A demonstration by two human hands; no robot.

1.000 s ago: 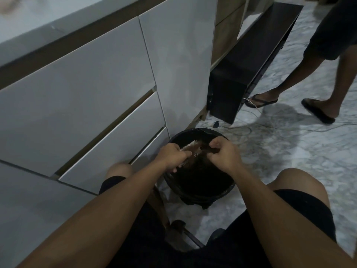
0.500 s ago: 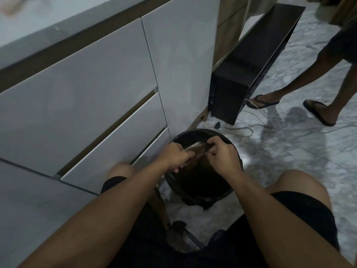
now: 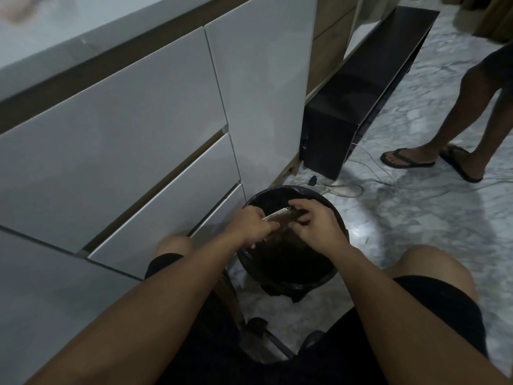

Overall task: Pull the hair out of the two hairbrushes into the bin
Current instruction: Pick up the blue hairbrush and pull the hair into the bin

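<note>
A round black bin (image 3: 337, 218) lined with a dark bag stands on the floor between my knees. Over its opening my left hand (image 3: 252, 225) grips the handle end of a pale hairbrush (image 3: 279, 215) matted with brown hair. My right hand (image 3: 316, 222) is at the brush's far end, fingers curled on the hair there. Only one hairbrush shows; a second one is not in sight.
White drawer fronts (image 3: 155, 140) rise close on the left. A black low cabinet (image 3: 361, 87) stands behind the bin, with cables (image 3: 361, 187) trailing over the marble floor. Another person's legs in flip-flops (image 3: 433, 157) stand at the right. A dark stool base (image 3: 266, 334) sits under me.
My right hand has slid along the brush toward its far tip. The other person's feet have stepped closer together on the right.
</note>
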